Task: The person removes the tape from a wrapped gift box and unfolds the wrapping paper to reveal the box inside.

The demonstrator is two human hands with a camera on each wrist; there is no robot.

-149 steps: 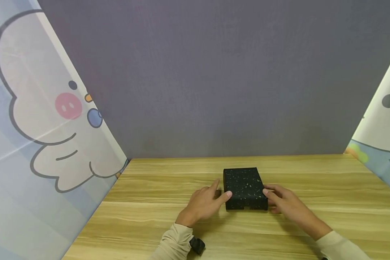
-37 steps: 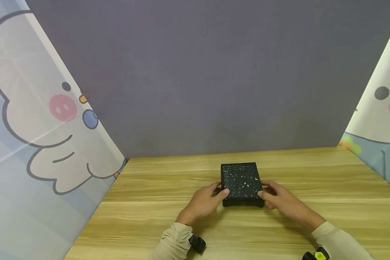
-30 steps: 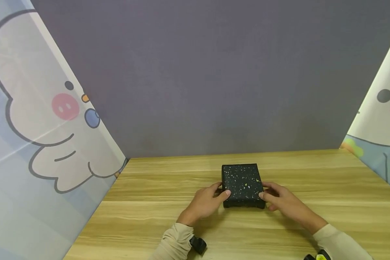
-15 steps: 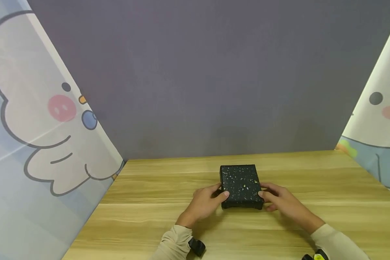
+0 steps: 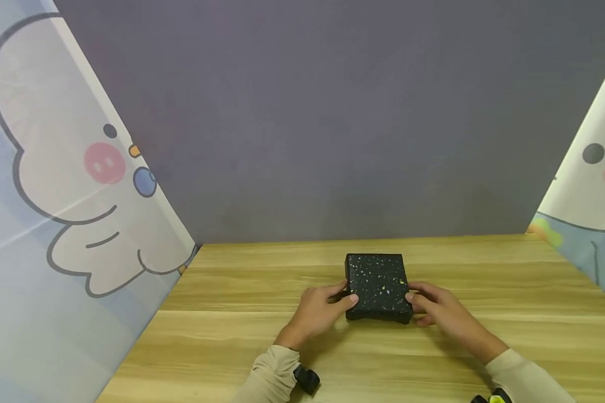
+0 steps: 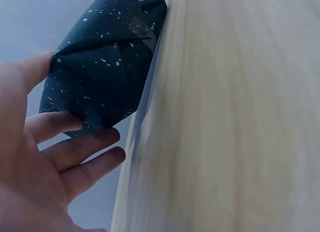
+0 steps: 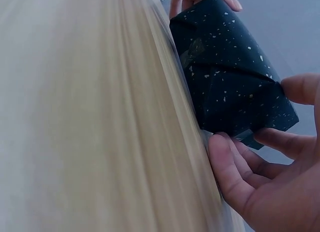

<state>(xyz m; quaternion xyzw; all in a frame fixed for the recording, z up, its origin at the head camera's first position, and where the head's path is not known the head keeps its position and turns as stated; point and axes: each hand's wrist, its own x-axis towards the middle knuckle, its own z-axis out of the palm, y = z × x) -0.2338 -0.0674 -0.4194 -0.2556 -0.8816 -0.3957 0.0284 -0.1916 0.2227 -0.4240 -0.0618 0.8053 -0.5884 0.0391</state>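
A box wrapped in black paper with pale specks [image 5: 377,282] sits on the wooden table between both hands. My left hand [image 5: 316,314] holds its left side, thumb on the near top corner and index finger against the side. On the opposite side my right hand [image 5: 445,313] grips it, thumb at the top edge and fingers against the wall. In the left wrist view, folded paper and a strip of clear tape [image 6: 142,32] show on the box; the lower fingers [image 6: 92,169] spread beside it. The right wrist view shows creased paper and tape [image 7: 192,52] too.
The light wood table [image 5: 222,347] reaches back to a plain grey panel [image 5: 333,123]. Curtains with cartoon animals stand at the left [image 5: 65,184] and right [image 5: 590,190]. Black straps sit on both wrists.
Since five seconds ago the left index finger has come in from pointing forward to the box's side. Less of the box's front face shows. Over the last second hands and box stay nearly still.
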